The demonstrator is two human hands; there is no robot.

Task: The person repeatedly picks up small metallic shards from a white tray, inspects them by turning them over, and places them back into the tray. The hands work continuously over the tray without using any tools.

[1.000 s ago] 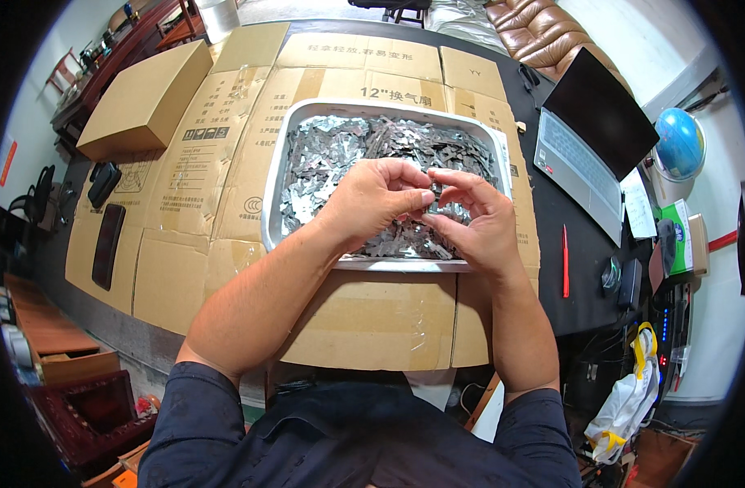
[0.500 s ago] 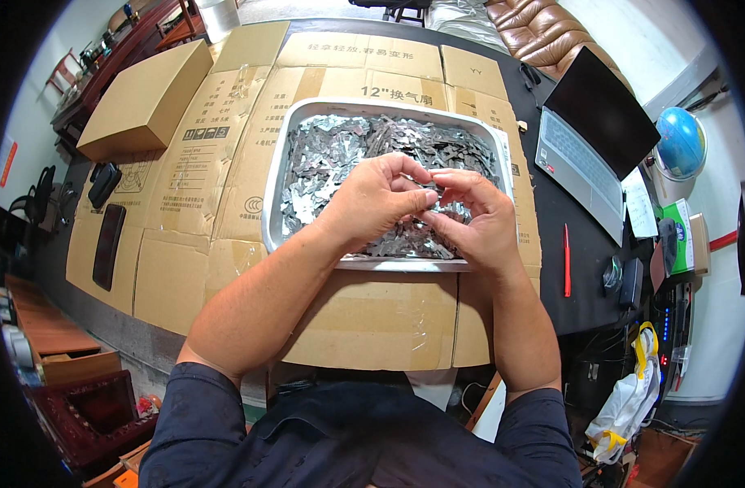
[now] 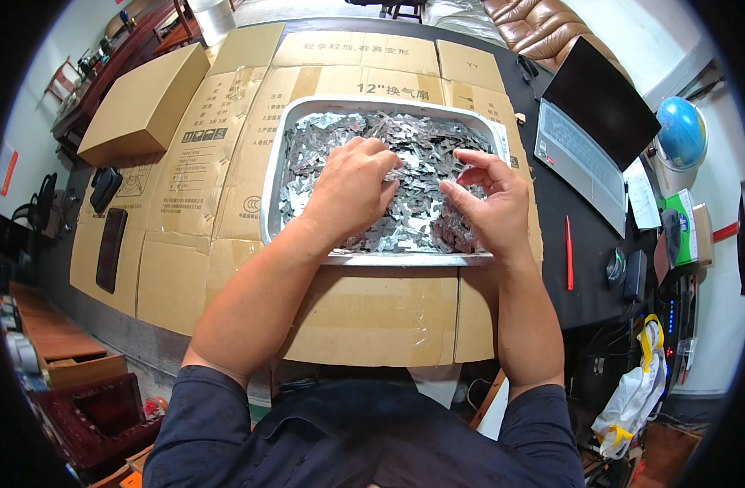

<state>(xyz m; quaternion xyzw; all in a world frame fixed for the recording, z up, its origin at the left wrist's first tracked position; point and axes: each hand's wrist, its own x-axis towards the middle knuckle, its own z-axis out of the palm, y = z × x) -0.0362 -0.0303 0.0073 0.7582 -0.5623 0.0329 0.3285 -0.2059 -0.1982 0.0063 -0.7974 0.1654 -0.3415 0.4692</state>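
Note:
A white rectangular tray (image 3: 269, 203) is heaped with many small, thin, shiny metal pieces (image 3: 417, 215). Over its left-middle part, my left hand (image 3: 350, 189) bends its fingers down at the heap, thumb apart from the forefinger. No piece shows between them, though the other fingertips are partly hidden. My right hand (image 3: 498, 203) hovers above the tray's right side, thumb and fingers spread, with nothing visible between them. The two hands are apart, and metal pieces show in the gap.
Flattened cardboard (image 3: 372, 321) lies under the tray. To the left are a closed carton (image 3: 137, 114), a phone (image 3: 111, 250) and a small black case (image 3: 104, 189). An open laptop (image 3: 580, 163), a red pen (image 3: 568, 252) and a globe (image 3: 680, 134) stand or lie right.
My hands, whose fingertips met above the tray, have separated. The left moved left and down to the metal pieces; the right shifted slightly right, its fingers opening.

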